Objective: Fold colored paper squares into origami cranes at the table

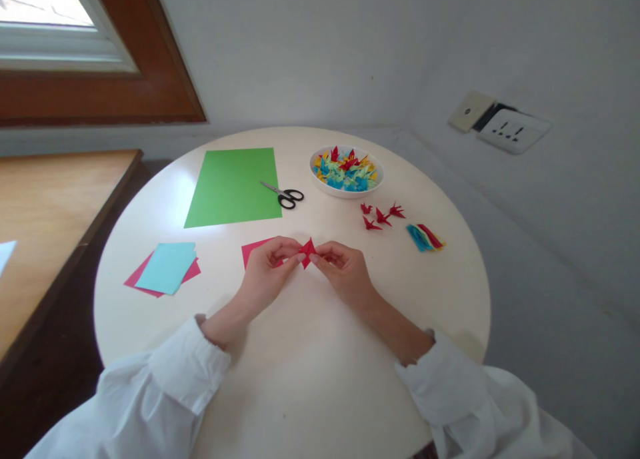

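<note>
Between my two hands is a small folded piece of red origami paper (pixel 309 248), roughly diamond-shaped with a point at top and bottom. My left hand (pixel 269 264) pinches its left side between thumb and fingers. On the opposite side, my right hand (pixel 345 270) grips the right edge the same way. Partly hidden behind my left hand lies a flat red paper sheet (pixel 254 249). To the right of my hands, several finished red paper cranes (pixel 381 217) rest on the table.
The round white table (pixel 300 366) also carries a green sheet (pixel 233 186), black-handled scissors (pixel 286 195) overlapping its edge, and a white bowl (pixel 345 193) of colourful cranes. Light-blue paper (pixel 169 267) lies over red paper at left; coloured strips (pixel 425 238) lie at right.
</note>
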The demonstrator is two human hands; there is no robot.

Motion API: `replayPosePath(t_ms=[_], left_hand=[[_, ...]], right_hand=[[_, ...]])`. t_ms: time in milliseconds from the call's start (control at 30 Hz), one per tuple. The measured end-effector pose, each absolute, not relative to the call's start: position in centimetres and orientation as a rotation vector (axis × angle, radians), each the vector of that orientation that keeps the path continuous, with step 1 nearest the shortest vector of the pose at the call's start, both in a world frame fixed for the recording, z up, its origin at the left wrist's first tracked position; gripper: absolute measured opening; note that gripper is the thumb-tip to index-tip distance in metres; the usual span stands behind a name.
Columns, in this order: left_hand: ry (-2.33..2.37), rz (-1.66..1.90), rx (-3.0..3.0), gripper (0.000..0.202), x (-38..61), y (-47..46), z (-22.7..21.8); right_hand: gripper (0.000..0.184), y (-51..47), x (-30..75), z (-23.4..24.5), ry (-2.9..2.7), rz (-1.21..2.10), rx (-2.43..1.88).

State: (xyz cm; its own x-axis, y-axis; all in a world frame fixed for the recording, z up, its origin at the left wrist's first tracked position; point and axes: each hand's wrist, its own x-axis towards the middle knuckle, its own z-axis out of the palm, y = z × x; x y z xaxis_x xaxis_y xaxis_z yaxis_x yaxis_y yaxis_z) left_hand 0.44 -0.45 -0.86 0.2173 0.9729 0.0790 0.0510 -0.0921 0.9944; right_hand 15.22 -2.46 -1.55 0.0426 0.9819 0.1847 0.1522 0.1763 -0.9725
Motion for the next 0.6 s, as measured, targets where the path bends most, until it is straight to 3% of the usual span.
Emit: replayPosePath(t_ms=[400,600], left_hand=[[1.016,0.911,1.560,0.017,0.48,-0.39,-1.16],[0.925,0.746,1.569,0.014,0.51,-0.79,-0.63]], right_hand=[[0.013,-2.38,15.38,-1.04,-1.285,1.118,-1.119],[0.027,-2.32,15.78,-0.71,-1.327,1.137,-1.123]])
